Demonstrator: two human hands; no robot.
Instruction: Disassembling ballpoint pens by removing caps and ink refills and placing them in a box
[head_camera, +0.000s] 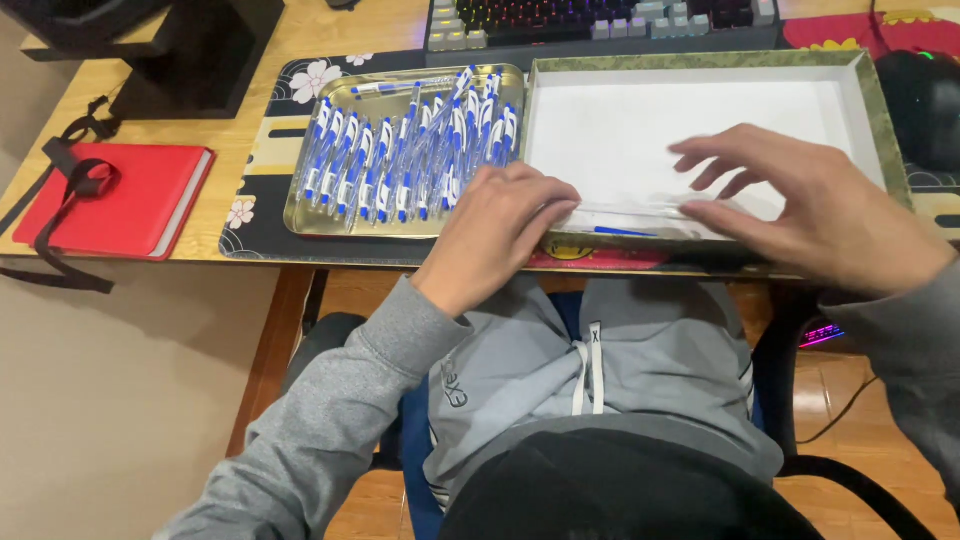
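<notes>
I count roughly two dozen blue-and-white plastic pens (405, 160) in one gold metal tray (300, 215), one pen (620, 222) in the white box (700, 110), my left hand (500, 230) pinching it, right hand (810, 205) loosely spread, fingertips touching it.

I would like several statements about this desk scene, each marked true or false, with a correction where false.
1. The gold metal tray holds many blue-and-white pens. True.
2. The white box is filled with pens. False: only one pen shows, lying along its near edge; the rest of the inside is bare.
3. The red notebook lies to the left of the tray. True.
4. The left hand rests on the keyboard. False: it is at the near edge of the box, beside the tray.
5. The right hand is over the box with fingers spread. True.
</notes>
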